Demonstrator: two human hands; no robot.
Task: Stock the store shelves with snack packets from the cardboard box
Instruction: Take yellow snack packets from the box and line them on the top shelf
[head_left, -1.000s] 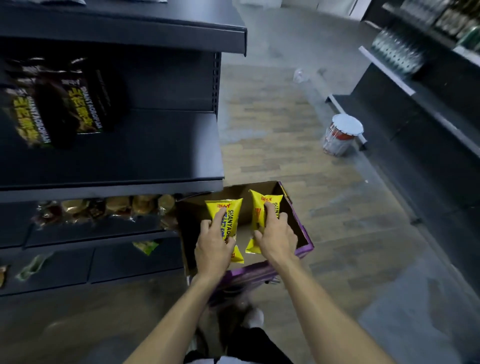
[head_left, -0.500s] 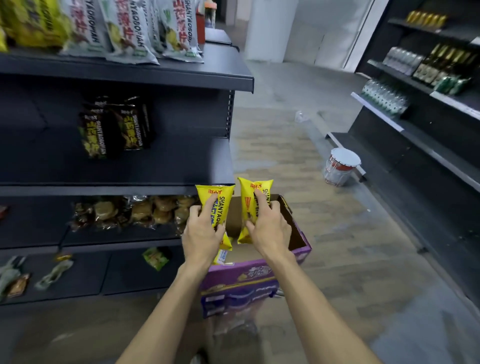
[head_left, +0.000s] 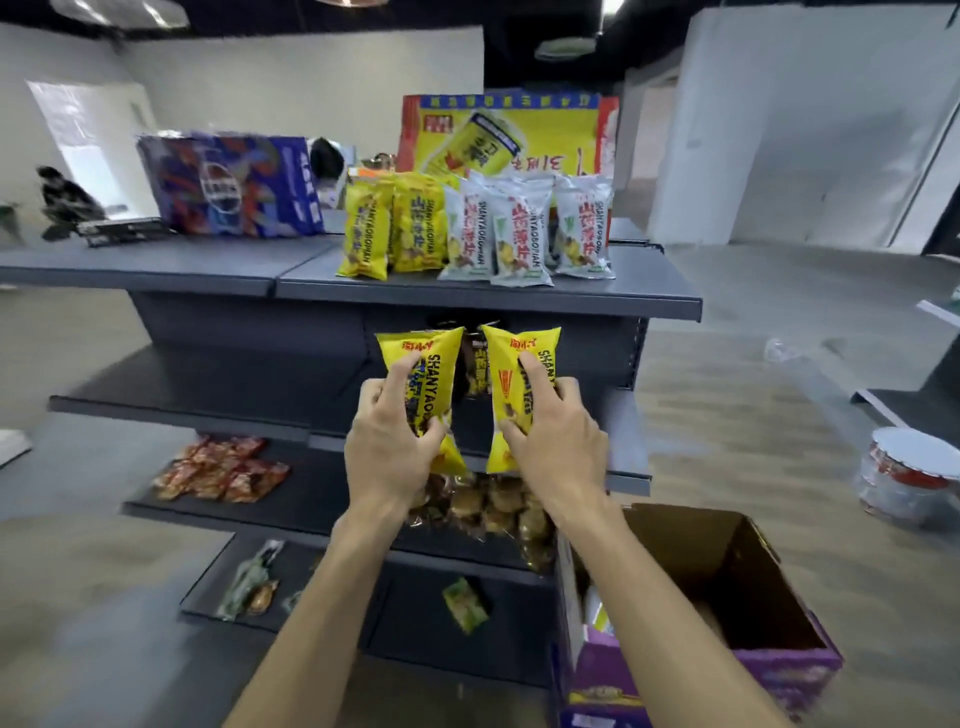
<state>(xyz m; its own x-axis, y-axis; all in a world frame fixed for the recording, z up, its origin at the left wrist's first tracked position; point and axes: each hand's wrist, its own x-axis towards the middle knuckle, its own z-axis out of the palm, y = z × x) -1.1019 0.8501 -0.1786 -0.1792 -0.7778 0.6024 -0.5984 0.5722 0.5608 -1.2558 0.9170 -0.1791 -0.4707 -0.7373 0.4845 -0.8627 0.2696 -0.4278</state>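
- The left hand grips the lower half of a yellow snack packet, with the thumb across its printed front and the fingers curled round its left edge.
- The right hand grips a second yellow packet the same way, with one finger stretched up its face.
- Both packets stand upright and lean apart at the top in a narrow V, close together but not touching.
- Half a second ago the two packets were held side by side just over the cardboard box. They have since been lifted clear and are now in front of the second shelf, just under the lip of the top shelf.
- The box has dropped to the lower right of the view, under the right forearm, its flaps open and its purple side facing out.
- Dark packets at the back of the second shelf show through the gap between the held pair.
- The top shelf, only partly seen before, is now in full view, with a row of yellow packets just beside white packets.
- Behind that row are a blue printed carton and a yellow-and-red poster.
- Lower shelves hold red packets, brown wrapped snacks and a lone green packet.
- A white-lidded tub sits on the floor well off to the right.
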